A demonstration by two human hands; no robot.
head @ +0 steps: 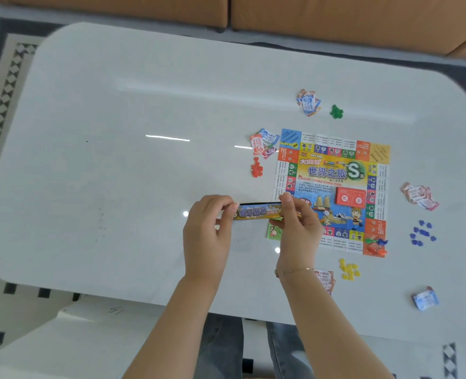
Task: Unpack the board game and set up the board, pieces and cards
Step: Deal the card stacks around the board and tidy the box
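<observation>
The colourful game board [333, 170] lies unfolded on the white table [133, 165], right of centre. A red card deck [350, 199] sits on its middle. My left hand [210, 228] and my right hand [297, 222] hold the small game box [257, 211] between them, edge-on, above the table just left of the board; each hand pinches one end. Around the board lie piles of paper money at top [308, 102], left [264, 144], right [419, 196] and bottom [325, 279], with green [336, 112], red [257, 168], blue [422, 232] and yellow [349, 270] pieces beside them.
Several coloured pawns [376, 245] lie on the board's near right corner. A blue-and-white card stack [425, 299] sits near the table's front right edge. An orange sofa [335, 15] runs behind the table. A patterned rug [4, 86] lies to the left.
</observation>
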